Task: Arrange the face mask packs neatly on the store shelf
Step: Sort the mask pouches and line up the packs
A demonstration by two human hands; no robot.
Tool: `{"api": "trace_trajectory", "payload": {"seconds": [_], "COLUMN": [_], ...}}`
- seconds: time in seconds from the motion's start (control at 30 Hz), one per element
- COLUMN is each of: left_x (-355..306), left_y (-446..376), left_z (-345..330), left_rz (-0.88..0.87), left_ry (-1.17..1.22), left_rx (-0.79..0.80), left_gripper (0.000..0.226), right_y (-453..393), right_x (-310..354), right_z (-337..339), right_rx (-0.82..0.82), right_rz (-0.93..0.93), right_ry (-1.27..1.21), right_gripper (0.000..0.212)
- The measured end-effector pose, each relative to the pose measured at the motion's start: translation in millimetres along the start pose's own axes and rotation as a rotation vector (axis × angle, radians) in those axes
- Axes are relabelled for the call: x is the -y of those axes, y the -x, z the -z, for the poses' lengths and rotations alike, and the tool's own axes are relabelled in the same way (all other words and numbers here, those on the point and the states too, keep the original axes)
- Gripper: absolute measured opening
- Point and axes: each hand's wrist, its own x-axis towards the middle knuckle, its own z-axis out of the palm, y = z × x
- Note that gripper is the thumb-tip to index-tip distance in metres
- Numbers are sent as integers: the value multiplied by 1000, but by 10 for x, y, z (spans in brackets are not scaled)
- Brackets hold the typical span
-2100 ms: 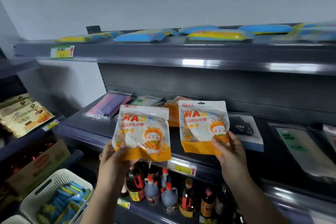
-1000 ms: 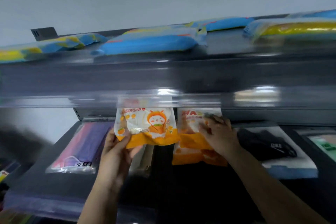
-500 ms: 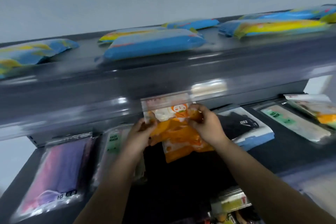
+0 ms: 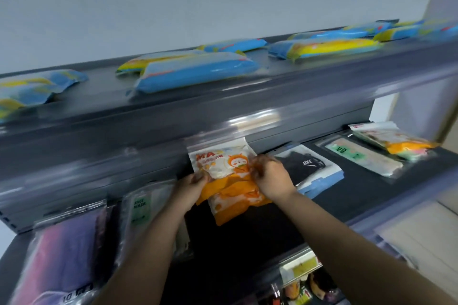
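A stack of orange-and-white face mask packs (image 4: 229,176) lies on the dark middle shelf (image 4: 247,238), partly under the upper shelf's edge. My left hand (image 4: 190,187) grips the stack's left edge. At the right edge my right hand (image 4: 271,176) pinches the top pack with curled fingers. The packs beneath stick out unevenly toward me. More mask packs lie to either side: a purple one (image 4: 62,252), a green-labelled "FACE MASK" one (image 4: 141,208), a black one (image 4: 309,168), another green-labelled one (image 4: 361,158) and an orange-and-white one (image 4: 391,138).
The upper shelf (image 4: 223,111) overhangs the stack close above my hands and carries several blue-and-yellow packs (image 4: 198,72). A price tag (image 4: 300,267) and bottles (image 4: 304,290) show on the shelf below. A pale wall stands at the right end.
Both hands brought their two orange packs up from in front of the shelf and laid them on the orange stack. Over the last half second they stay on its two edges.
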Motion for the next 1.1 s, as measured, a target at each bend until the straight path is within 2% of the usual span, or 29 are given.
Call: {"api": "trace_trajectory", "payload": {"seconds": [0.1, 0.2, 0.33, 0.4, 0.53, 0.77, 1.1], "left_x": [-86, -161, -304, -424, -758, -1462, -2008], "left_y": [-61, -59, 193, 354, 608, 852, 836], "left_z": [12, -33, -175, -320, -856, -2124, -3320], "left_rz": [89, 42, -109, -166, -292, -400, -416], "left_ry": [16, 7, -411, -551, -741, -781, -726], "left_rx": [68, -21, -324, -376, -334, -230, -82], "left_gripper": [52, 54, 54, 53, 56, 56, 56], "right_y": [48, 123, 239, 307, 468, 702, 787], "right_x": [30, 17, -159, -311, -741, -1720, -2914], "right_z": [135, 296, 598, 800, 1250, 2108, 2835], "right_rx": [40, 75, 56, 37, 46, 39, 23], "right_rz": [-1, 31, 104, 129, 143, 80, -100], "right_ry": [50, 103, 245, 343, 471, 614, 506], "right_gripper": [27, 34, 42, 45, 51, 48, 49]}}
